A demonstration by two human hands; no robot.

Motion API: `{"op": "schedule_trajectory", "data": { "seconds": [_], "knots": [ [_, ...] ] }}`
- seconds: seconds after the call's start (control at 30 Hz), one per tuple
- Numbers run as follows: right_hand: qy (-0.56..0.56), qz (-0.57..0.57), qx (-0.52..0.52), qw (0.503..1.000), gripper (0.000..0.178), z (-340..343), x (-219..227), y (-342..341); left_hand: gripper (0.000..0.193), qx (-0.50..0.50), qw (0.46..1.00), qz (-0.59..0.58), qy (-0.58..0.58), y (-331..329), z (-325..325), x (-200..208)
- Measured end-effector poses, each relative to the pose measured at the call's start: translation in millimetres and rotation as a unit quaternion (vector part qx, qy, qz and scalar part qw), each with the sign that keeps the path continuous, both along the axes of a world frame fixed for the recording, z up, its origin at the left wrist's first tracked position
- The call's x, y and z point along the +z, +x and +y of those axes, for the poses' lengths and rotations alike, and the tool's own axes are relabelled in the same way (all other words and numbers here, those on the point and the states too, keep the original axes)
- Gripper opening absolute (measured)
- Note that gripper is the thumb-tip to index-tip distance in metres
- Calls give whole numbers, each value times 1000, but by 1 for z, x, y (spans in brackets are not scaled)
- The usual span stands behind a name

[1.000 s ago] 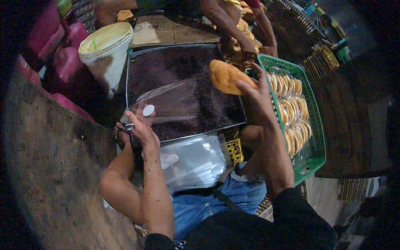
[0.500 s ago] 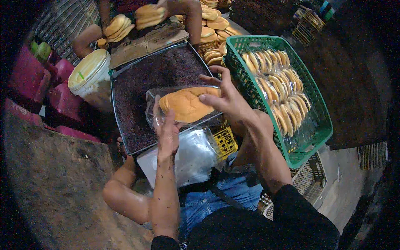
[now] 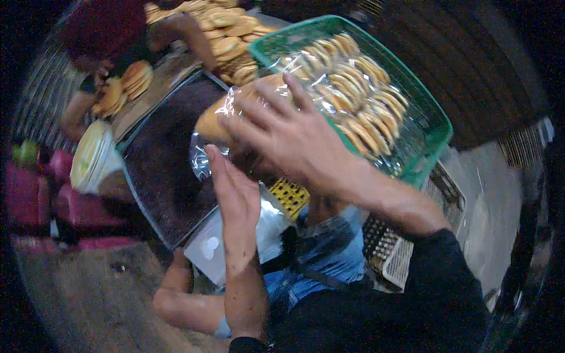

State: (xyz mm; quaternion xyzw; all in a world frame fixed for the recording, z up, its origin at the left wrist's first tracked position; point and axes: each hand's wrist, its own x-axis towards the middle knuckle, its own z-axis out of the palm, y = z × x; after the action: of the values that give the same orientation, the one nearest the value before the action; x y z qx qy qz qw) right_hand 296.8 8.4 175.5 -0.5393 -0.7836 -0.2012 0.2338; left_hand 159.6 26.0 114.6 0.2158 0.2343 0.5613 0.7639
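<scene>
A flat golden bread bun (image 3: 212,122) in a clear plastic bag is raised over the near right part of a tray of dark, crumbly filling (image 3: 170,141). My left hand (image 3: 238,191) holds the bagged bun from below, thumb up at the bag's near end; its other fingers are mostly hidden. Across the top of the bag lies my right hand (image 3: 294,135), fingers spread and smeared by motion. Flat clear plastic bags (image 3: 271,235) lie in a pile below my hands, on my lap.
At right stands a green crate (image 3: 432,150) with rows of bagged filled buns (image 3: 368,132). Loose buns (image 3: 226,26) are heaped at the back. Far left, a person's hand (image 3: 101,76) is near stacked buns (image 3: 136,79). A white bucket (image 3: 94,159) stands left of the tray.
The view has turned, and the green crate appears nearer the bun. The bagged bun has moved up and left in view. My right hand has gone from its right end to spread over its top.
</scene>
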Motion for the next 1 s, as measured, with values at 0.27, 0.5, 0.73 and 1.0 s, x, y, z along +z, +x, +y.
{"op": "schedule_trajectory", "data": {
  "seconds": [0.27, 0.5, 0.73, 1.0],
  "knots": [
    [50, 213, -312, 925, 37, -56, -23, 256, 52, -246, 752, 611, 36, -100, -11, -69],
    [-23, 198, -317, 927, 41, 24, -66, 264, 52, -347, 507, 787, 54, -126, -30, -103],
    [-550, 65, 140, 821, 66, 75, -36, -15, 55, -163, 839, 498, 145, -117, -24, -110],
    [-286, 620, 111, 722, 24, 30, -96, -47, 63, -62, 988, 97, -106, -105, 11, -98]
  ]
}}
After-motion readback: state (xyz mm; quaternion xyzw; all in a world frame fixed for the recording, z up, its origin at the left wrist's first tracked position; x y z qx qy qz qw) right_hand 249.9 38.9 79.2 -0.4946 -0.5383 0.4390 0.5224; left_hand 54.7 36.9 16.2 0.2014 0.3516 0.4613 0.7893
